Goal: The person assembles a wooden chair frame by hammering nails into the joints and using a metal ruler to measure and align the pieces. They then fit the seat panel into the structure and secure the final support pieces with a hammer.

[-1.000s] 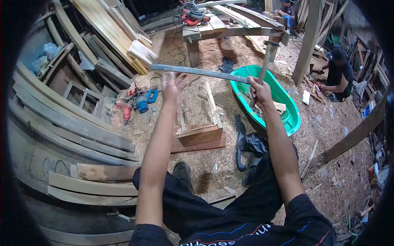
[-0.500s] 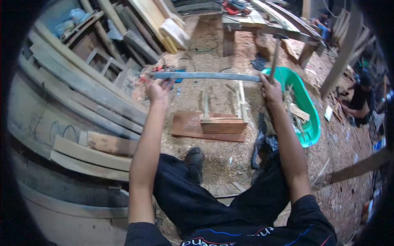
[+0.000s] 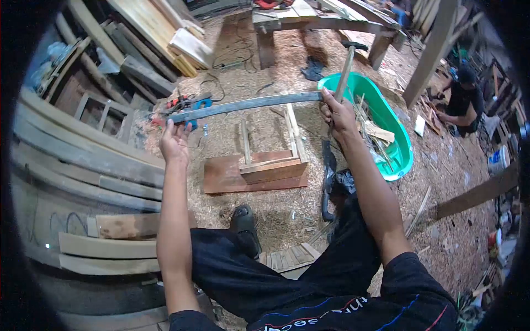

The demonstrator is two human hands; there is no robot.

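A long thin grey wooden strip (image 3: 248, 104) is held out in front of me, its left end a little lower than its right. The fingers of my left hand (image 3: 175, 144) hold the left end, palm turned up. My right hand (image 3: 339, 114) is closed around a hammer (image 3: 346, 69), head upward, and also grips the strip's right end. Below the strip, a small wooden frame with upright legs (image 3: 274, 167) stands over a reddish-brown board (image 3: 219, 175) on the floor.
A green tub (image 3: 407, 149) of wood scraps stands right of my right hand. Long boards (image 3: 83, 140) lean along the left. A workbench (image 3: 314, 26) is at the back. Another person (image 3: 465, 105) crouches at the right. Shavings cover the floor; a handsaw-like dark tool (image 3: 328, 182) lies near my leg.
The view has shifted to the right, so things sit further left. The strip has tilted, its left end now lower. Both hands keep their hold.
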